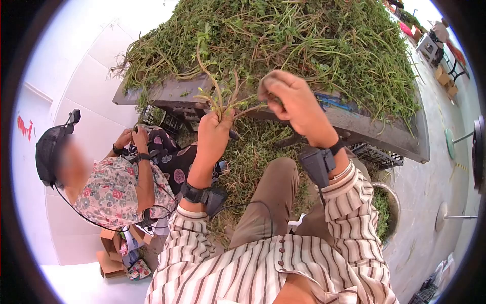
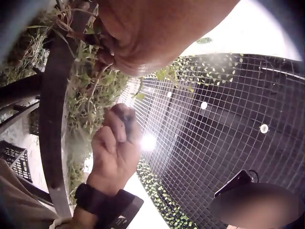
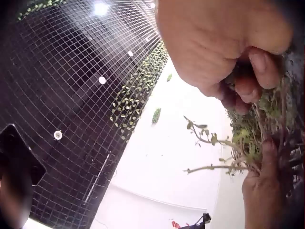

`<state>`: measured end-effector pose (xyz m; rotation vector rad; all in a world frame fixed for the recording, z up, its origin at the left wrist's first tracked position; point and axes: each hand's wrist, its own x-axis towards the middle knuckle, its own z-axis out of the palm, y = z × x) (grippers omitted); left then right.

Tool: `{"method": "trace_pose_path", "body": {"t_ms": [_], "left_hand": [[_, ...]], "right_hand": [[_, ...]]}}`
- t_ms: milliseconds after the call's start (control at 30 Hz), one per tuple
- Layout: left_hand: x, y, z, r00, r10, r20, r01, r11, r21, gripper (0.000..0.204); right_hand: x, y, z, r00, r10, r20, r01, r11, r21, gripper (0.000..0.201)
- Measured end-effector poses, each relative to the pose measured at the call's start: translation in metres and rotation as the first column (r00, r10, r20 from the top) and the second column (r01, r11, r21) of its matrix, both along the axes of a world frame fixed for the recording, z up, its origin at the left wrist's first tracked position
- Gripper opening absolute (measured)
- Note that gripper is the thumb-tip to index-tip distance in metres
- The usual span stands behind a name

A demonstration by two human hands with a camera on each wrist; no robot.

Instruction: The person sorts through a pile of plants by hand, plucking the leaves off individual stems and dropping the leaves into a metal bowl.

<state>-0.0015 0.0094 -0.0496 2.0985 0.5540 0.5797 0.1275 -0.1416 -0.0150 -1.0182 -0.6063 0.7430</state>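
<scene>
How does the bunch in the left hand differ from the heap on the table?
The bunch is a few stems; the heap spreads over much of the table. The bunch shows mostly bare, pale brownish stems; the heap looks denser and greener. The bunch fans out from the left hand; the heap lies tangled. Both have thin stems and small leaves.

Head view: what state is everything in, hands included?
Left hand: gripping stems
Right hand: fingers curled, any hold unclear
Stems: splayed above the left hand
Greens: heaped and tangled on the table
Round tub: holding greens
Black cap: worn by the other person
Striped sleeves: wrinkled
</scene>
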Motion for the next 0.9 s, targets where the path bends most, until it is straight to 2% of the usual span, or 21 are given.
{"method": "trace_pose_path", "body": {"t_ms": [33, 100, 133, 167, 200, 233, 267, 300, 367, 400, 467, 533, 600, 667, 700, 733, 767, 800, 833, 867, 900], "left_hand": [[0.002, 0.000, 0.000, 1.000, -0.012, 0.016, 0.013, 1.000, -0.011, 0.026], [0.004, -0.002, 0.002, 1.000, -0.010, -0.001, 0.010, 1.000, 0.021, 0.026], [0.005, -0.003, 0.003, 1.000, -0.005, -0.021, 0.006, 0.999, 0.052, 0.025], [0.006, 0.000, -0.001, 1.000, -0.006, -0.022, 0.007, 0.999, 0.053, 0.025], [0.007, 0.005, -0.009, 1.000, -0.028, 0.014, 0.026, 0.991, 0.130, 0.023], [0.008, 0.006, -0.011, 0.997, -0.054, 0.049, 0.043, 0.978, 0.206, 0.022], [0.008, 0.005, -0.012, 0.997, -0.055, 0.048, 0.044, 0.978, 0.206, 0.022], [0.008, 0.001, -0.010, 0.997, -0.070, 0.033, 0.060, 0.971, 0.232, 0.021], [0.009, -0.006, -0.006, 0.996, -0.088, 0.017, 0.080, 0.963, 0.258, 0.020], [0.010, -0.009, -0.004, 0.997, -0.070, -0.039, 0.078, 0.964, 0.254, 0.020], [0.010, -0.014, -0.001, 0.994, -0.054, -0.095, 0.077, 0.965, 0.250, 0.020], [0.009, -0.017, 0.002, 0.992, -0.102, -0.079, 0.116, 0.975, 0.187, 0.022], [0.009, -0.018, 0.002, 0.992, -0.108, -0.068, 0.120, 0.966, 0.229, 0.023], [0.009, -0.018, 0.006, 0.992, -0.111, -0.056, 0.123, 0.955, 0.270, 0.024], [0.009, -0.020, 0.013, 0.990, -0.034, -0.137, 0.067, 0.967, 0.245, 0.025], [0.009, -0.020, 0.016, 0.975, 0.042, -0.218, 0.009, 0.974, 0.225, 0.026], [0.006, -0.015, 0.013, 0.975, 0.043, -0.216, 0.007, 0.974, 0.225, 0.026], [0.001, -0.003, 0.007, 0.982, 0.030, -0.186, -0.002, 0.989, 0.147, 0.027], [-0.002, 0.002, 0.002, 0.987, 0.017, -0.160, -0.006, 0.998, 0.068, 0.028], [-0.003, 0.004, -0.002, 0.998, 0.020, -0.051, -0.017, 0.998, 0.057, 0.031], [-0.005, 0.006, -0.005, 0.998, 0.022, -0.055, -0.019, 0.998, 0.056, 0.031]], "right_hand": [[-0.005, 0.003, -0.002, 1.000, -0.002, 0.003, 0.002, 1.000, 0.001, 0.015], [-0.009, 0.009, -0.010, 0.996, 0.094, 0.007, -0.093, 0.993, -0.070, 0.013], [-0.008, 0.012, -0.012, 0.988, 0.142, 0.064, -0.130, 0.978, -0.160, 0.021], [-0.010, 0.012, -0.015, 0.988, 0.141, 0.063, -0.129, 0.979, -0.159, 0.021], [-0.016, 0.012, -0.012, 0.957, 0.096, 0.273, -0.052, 0.985, -0.164, 0.023], [-0.021, 0.015, -0.009, 0.881, 0.050, 0.471, 0.026, 0.988, -0.153, 0.025], [-0.017, 0.031, -0.037, 0.770, -0.099, 0.630, 0.093, 0.995, 0.043, 0.020], [-0.019, 0.031, -0.035, 0.770, -0.100, 0.630, 0.094, 0.995, 0.042, 0.020], [-0.022, 0.028, -0.031, 0.841, -0.038, 0.540, 0.094, 0.993, -0.076, 0.019], [-0.021, 0.025, -0.028, 0.842, -0.041, 0.538, 0.097, 0.992, -0.076, 0.019], [-0.020, 0.019, -0.023, 0.713, -0.008, 0.701, 0.251, 0.937, -0.244, 0.018], [-0.013, 0.022, -0.031, 0.713, -0.018, 0.700, 0.220, 0.955, -0.200, 0.020], [-0.007, 0.022, -0.034, 0.715, -0.028, 0.698, 0.189, 0.970, -0.154, 0.023], [-0.001, 0.019, -0.033, 0.819, 0.028, 0.574, 0.078, 0.984, -0.160, 0.022], [0.001, 0.013, -0.024, 0.818, 0.030, 0.574, 0.077, 0.984, -0.161, 0.022], [0.003, 0.002, -0.008, 0.938, 0.028, 0.344, 0.033, 0.985, -0.169, 0.019], [0.006, -0.007, 0.001, 0.995, 0.027, 0.093, -0.011, 0.986, -0.167, 0.017], [0.015, -0.013, 0.001, 0.995, 0.024, 0.095, -0.008, 0.986, -0.165, 0.017], [0.025, -0.020, 0.001, 1.000, 0.008, 0.012, -0.009, 0.999, 0.043, 0.015], [0.030, -0.023, 0.000, 0.997, 0.011, -0.073, 0.007, 0.969, 0.249, 0.013], [0.028, -0.023, 0.002, 0.997, 0.013, -0.077, 0.006, 0.969, 0.248, 0.013]]}}
